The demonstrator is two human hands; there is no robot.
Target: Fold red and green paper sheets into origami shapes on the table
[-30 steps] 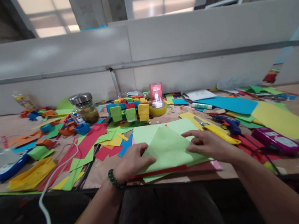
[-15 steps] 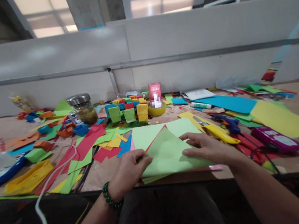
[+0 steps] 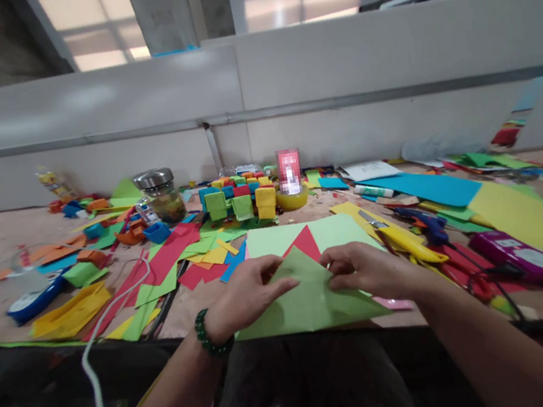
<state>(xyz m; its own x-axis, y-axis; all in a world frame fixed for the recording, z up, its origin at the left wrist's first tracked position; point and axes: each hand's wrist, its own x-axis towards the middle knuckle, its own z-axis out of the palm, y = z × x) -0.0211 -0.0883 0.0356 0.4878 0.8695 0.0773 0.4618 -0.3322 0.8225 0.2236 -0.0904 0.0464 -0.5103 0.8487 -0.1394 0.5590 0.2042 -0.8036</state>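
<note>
A green paper sheet [image 3: 308, 303], folded to a point at its top, lies at the table's front edge between both hands. My left hand [image 3: 251, 295], with a dark green bead bracelet above it, pinches the paper's left slanted edge. On the other side, my right hand [image 3: 369, 272] grips the right slanted edge between thumb and fingers. Behind the point a red paper piece [image 3: 307, 240] shows, lying on a pale green sheet [image 3: 338, 228]. A strip of pink peeks out under my right wrist.
Behind the sheets stand several folded paper blocks [image 3: 242, 207], a tape roll [image 3: 291, 197] and a lidded glass jar [image 3: 164, 202]. On the right lie a yellow utility knife [image 3: 411, 244], a glue gun [image 3: 420, 219] and a purple device [image 3: 521, 256]. A white cable [image 3: 95, 383] crosses the left side.
The green folded paper has come nearer to me and tilted up, uncovering more of the red piece. Both hands have shifted along its slanted edges. The view has turned slightly left.
</note>
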